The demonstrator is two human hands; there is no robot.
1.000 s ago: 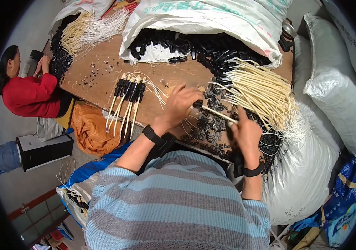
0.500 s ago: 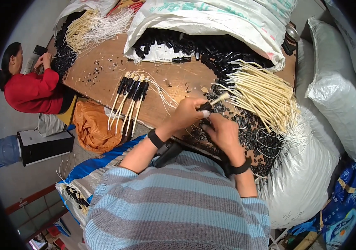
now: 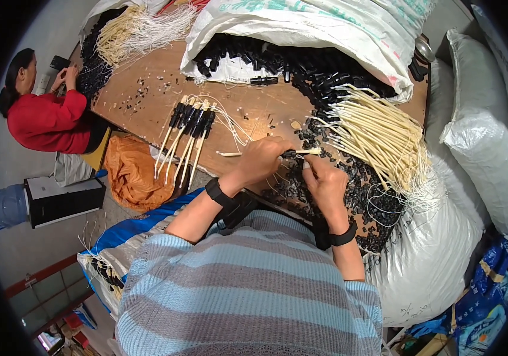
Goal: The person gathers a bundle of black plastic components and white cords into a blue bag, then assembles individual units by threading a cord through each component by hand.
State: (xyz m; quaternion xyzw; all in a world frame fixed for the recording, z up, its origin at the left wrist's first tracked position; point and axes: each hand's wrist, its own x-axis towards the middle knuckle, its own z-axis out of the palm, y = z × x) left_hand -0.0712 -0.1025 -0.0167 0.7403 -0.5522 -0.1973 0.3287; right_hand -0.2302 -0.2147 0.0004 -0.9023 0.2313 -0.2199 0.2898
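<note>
My left hand (image 3: 264, 157) is closed around a cream-coloured stick (image 3: 311, 151) with a black plastic sleeve on it. The stick lies level, its pale end poking out to the left of my fingers. At its right end, my right hand (image 3: 327, 178) is pinched, thumb and fingers together; whatever is between them is too small to make out. Left of my hands, several similar sticks with black sleeves (image 3: 193, 123) lie side by side over the table's front edge, thin white cords trailing from them. A big bundle of plain cream sticks (image 3: 378, 136) with white cords lies to the right.
Small black plastic pieces (image 3: 355, 204) are strewn over the wooden table (image 3: 141, 80) under and right of my hands. At the back, a white woven sack (image 3: 301, 24) spills black parts. Full white sacks (image 3: 426, 261) stand on the right. A person in red (image 3: 52, 118) works at the left.
The stick has swung from tilted to level and its left end now shows. My right hand has shifted slightly right, off the black sleeve toward the stick's right end.
</note>
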